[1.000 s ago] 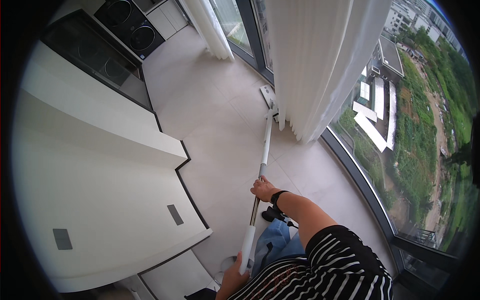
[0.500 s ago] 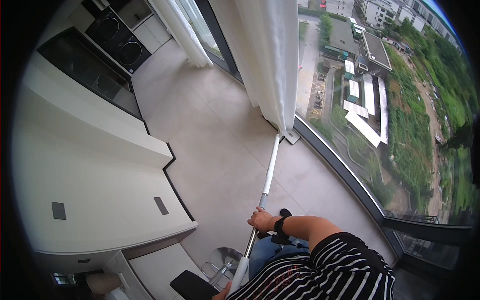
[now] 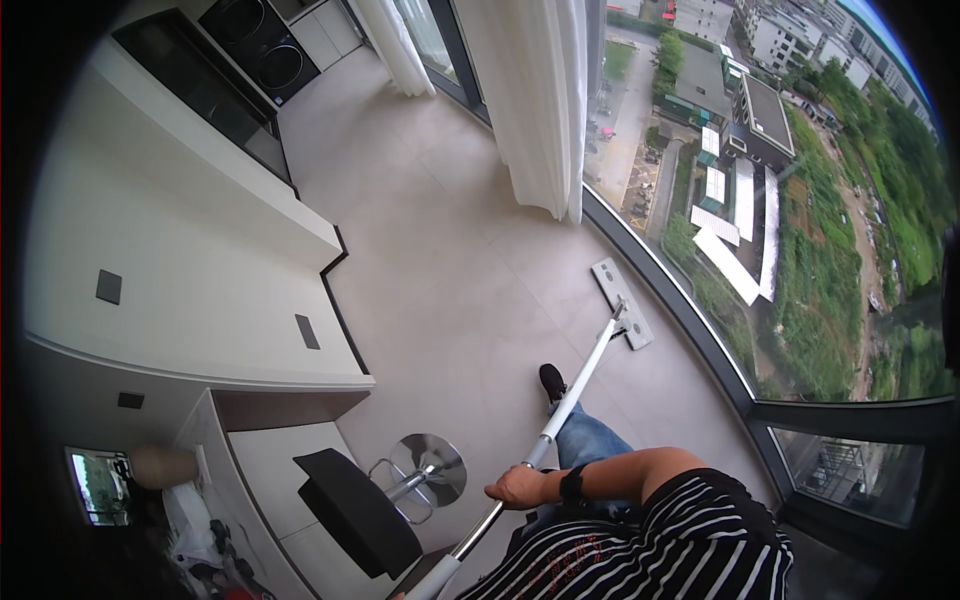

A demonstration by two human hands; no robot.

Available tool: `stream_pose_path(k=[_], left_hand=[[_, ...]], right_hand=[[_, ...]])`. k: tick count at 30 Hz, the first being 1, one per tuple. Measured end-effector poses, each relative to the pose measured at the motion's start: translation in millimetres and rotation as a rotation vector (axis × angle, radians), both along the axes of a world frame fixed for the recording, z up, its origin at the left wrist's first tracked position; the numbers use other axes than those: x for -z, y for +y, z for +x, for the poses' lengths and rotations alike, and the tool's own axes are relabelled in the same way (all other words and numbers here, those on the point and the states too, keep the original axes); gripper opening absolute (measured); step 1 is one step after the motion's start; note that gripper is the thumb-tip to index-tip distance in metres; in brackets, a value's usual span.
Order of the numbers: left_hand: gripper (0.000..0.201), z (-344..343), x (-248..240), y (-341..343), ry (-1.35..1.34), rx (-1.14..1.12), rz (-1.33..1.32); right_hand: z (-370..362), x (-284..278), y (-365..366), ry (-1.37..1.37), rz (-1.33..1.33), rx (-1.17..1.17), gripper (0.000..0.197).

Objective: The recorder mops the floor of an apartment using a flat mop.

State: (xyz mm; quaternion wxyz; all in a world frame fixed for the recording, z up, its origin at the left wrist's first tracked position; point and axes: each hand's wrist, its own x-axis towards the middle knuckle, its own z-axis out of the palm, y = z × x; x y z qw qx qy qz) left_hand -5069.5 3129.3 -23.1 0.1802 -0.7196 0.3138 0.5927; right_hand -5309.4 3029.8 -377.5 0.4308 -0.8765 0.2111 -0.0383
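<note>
A flat mop with a white and silver pole point(image 3: 577, 392) slants across the view. Its pale rectangular head point(image 3: 607, 283) lies flat on the floor near the window's dark bottom frame. My right hand point(image 3: 518, 488), closed, wraps the pole just below its grey collar. Only a sliver of my left hand point(image 3: 398, 597) shows at the lower edge, against the white handle end; the rest is out of frame. My black shoe point(image 3: 551, 380) stands just left of the pole.
A black bar stool point(image 3: 362, 510) with a round chrome base stands left of the handle. White curtains point(image 3: 535, 120) hang to the floor by the tall window point(image 3: 690, 230). A cream wall unit point(image 3: 200, 250) runs along the left; dark stacked washing machines point(image 3: 275, 70) stand at the far end.
The mop head has come out from under the curtain hem, back toward me and to the right along the window. My right hand and the handle have shifted lower in view.
</note>
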Motion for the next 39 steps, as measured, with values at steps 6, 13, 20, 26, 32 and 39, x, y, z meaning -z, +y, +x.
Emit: stream_pose_path(k=[6,13,20,26,32,39], left_hand=[[0.052,40.5,3.1,55.0,-0.013,0.138,-0.351],[0.046,9.5,109.7,68.8,0.027,0.127,-0.437],[0.044,16.5,91.9,85.3,-0.048,0.135,-0.488],[0.046,-8.2,99.3,96.1,0.0,-0.103,-0.398],[0.05,-37.6,144.6,69.3,0.295,-0.589,-0.334],[0.062,-85.6,242.6,-82.5,0.668,-1.091,-0.161]], right_hand=[[18.4,-15.0,26.4,-0.021,0.005,0.066,0.018],[-26.2,26.1,-21.6,0.243,-0.1,-0.004,0.013],[-4.4,21.3,-8.9,0.26,-0.082,0.004,0.014],[24.5,29.1,-44.0,0.234,-0.155,-0.11,0.014],[21.0,55.3,-121.7,0.227,-0.325,-0.188,0.006],[-2.3,87.3,-274.7,0.457,-0.501,0.234,0.017]])
